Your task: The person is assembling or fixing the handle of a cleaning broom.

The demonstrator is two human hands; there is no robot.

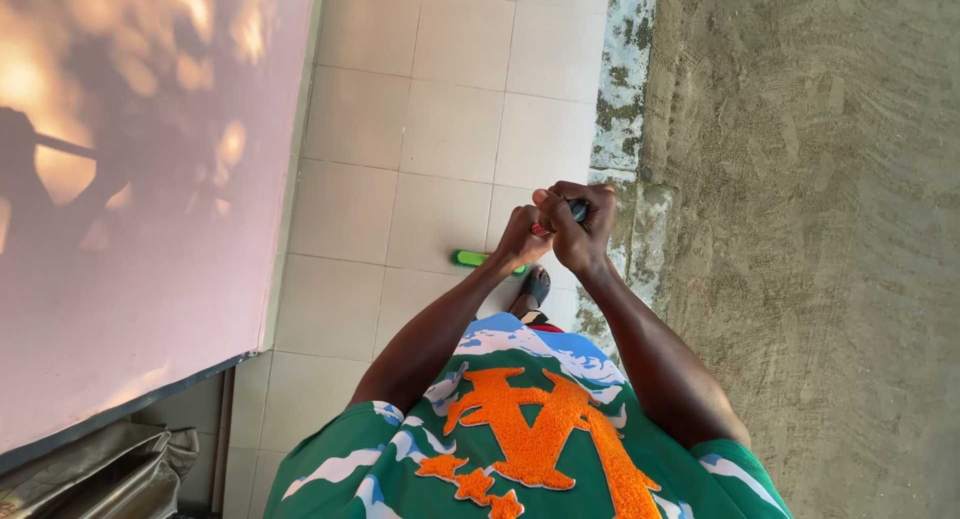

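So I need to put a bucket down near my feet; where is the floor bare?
The pale tiled floor is bare between the pink panel and the rough concrete strip. It is crowded only under the hands: left hand and right hand grip a handle above the green tool head and sandalled foot.

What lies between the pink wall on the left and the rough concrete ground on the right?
In the head view, pale floor tiles fill that stretch, edged by a mossy concrete kerb. Both hands, left hand and right hand, hold a dark-tipped handle above a green tool part.
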